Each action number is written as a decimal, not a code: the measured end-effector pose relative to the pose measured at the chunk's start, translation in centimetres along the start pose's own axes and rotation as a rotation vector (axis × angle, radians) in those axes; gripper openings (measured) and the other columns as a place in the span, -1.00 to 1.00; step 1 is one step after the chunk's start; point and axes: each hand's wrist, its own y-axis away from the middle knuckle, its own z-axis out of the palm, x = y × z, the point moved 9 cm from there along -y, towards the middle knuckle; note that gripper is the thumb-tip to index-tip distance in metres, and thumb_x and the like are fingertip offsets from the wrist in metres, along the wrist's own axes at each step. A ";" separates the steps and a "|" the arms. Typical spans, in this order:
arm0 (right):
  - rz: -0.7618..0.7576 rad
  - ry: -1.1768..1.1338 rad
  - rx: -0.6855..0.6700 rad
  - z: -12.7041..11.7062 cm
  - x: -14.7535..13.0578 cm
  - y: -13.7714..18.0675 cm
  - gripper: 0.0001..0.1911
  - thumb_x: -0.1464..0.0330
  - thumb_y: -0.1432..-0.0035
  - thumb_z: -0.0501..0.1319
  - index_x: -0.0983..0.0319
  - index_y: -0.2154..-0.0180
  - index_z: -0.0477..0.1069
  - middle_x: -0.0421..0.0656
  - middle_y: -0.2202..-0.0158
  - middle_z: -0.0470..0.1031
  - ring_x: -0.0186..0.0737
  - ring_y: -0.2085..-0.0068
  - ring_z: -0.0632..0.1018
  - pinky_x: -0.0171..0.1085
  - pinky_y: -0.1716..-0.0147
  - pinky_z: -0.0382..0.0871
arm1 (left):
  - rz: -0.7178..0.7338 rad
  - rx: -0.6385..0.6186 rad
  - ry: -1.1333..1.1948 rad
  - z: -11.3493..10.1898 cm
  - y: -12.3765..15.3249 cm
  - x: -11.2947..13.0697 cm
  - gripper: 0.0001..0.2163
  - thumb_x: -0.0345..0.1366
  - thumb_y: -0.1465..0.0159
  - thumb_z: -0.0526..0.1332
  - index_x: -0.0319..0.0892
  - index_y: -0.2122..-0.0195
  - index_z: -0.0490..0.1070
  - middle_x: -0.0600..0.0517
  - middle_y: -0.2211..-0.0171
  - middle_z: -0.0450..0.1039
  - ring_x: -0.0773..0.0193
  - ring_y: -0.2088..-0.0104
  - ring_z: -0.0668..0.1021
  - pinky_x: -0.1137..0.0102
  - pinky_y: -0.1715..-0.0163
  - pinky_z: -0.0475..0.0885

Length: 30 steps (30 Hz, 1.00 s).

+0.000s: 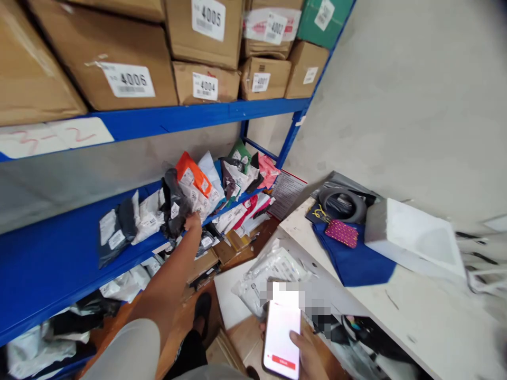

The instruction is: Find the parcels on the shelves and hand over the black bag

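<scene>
My left hand (193, 221) reaches out to the blue middle shelf, its fingers closed at the lower edge of a white mailer bag (198, 205); the fingertips are partly hidden. Right beside it stands a black mailer bag (174, 203), and an orange mailer bag (193, 171) leans behind. Low in front of me, my right hand (307, 351) grips a smartphone (282, 332), thumb on its edge. The lit screen has a red button at the bottom. Just beyond the phone is a clear-wrapped white parcel (273, 266); whether the right hand also holds it, I cannot tell.
Labelled cardboard boxes (130, 68) fill the upper shelf (198, 111). More bagged parcels (146, 216) line the middle shelf, with others below. On the right, a white table (412, 311) carries a foam box (414, 237), blue cloth (356, 264), pink patterned pouch (341, 233) and grey ring (358, 208).
</scene>
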 end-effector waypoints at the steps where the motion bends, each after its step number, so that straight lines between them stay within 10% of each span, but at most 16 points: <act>1: 0.011 0.000 0.000 0.1 0.2 -0.1 -0.50 0.22 0.28 0.42 0.33 0.25 0.48 0.08 0.33 0.60 0.03 0.32 0.60 -0.12 0.31 0.44 | -0.049 0.004 -0.002 0.0 0.7 -0.9 -0.70 -0.20 -0.24 0.12 -0.22 0.05 0.31 -0.08 0.08 0.36 0.17 0.13 0.46 0.15 0.16 0.41; 9: 0.053 -0.018 -0.209 4.7 -0.7 -0.7 -0.45 0.23 0.33 0.43 0.37 0.24 0.45 0.09 0.34 0.60 -0.08 0.41 0.60 -0.25 0.47 0.41 | 0.112 0.073 0.070 -0.9 6.6 0.3 -0.35 -0.28 -0.07 0.26 -0.27 -0.17 0.03 -0.23 -0.07 0.12 0.00 -0.05 0.29 0.16 0.05 0.31; 17: 0.099 -0.042 -0.212 5.0 -0.1 -0.2 -0.47 0.24 0.31 0.44 0.36 0.25 0.45 0.09 0.32 0.60 -0.04 0.37 0.60 -0.20 0.40 0.42 | 0.480 0.659 0.098 -11.9 9.5 5.4 -0.50 -0.26 0.01 0.26 -0.21 0.00 0.30 -0.20 -0.08 0.06 -0.05 -0.14 0.13 0.08 -0.13 -0.02; 20: 0.115 -0.041 -0.139 3.6 0.5 -0.3 -0.47 0.24 0.35 0.45 0.34 0.27 0.47 0.08 0.34 0.60 0.00 0.34 0.60 -0.15 0.35 0.42 | 0.463 0.497 0.123 -11.9 6.1 5.3 -0.46 -0.17 -0.01 0.27 -0.17 -0.05 0.29 -0.21 -0.15 0.07 -0.13 -0.16 0.13 -0.04 -0.11 0.00; 24: 0.102 0.006 -0.056 1.7 0.8 -0.4 -0.49 0.23 0.37 0.46 0.33 0.30 0.49 0.08 0.36 0.61 0.05 0.38 0.60 -0.09 0.37 0.41 | 0.516 0.187 0.131 -9.4 1.7 5.5 -0.65 -0.13 -0.01 0.28 -0.11 0.16 0.46 -0.05 0.25 0.47 0.07 0.20 0.49 0.20 0.15 0.38; 30: 0.159 0.011 -0.052 0.6 1.9 -0.2 -0.55 0.23 0.27 0.43 0.31 0.27 0.51 0.05 0.34 0.61 0.05 0.32 0.60 -0.04 0.26 0.42 | 0.504 0.475 0.164 -10.9 5.6 -1.0 -0.68 -0.19 -0.23 0.03 -0.23 0.05 0.30 -0.18 0.01 0.26 0.07 -0.07 0.28 0.16 -0.08 0.17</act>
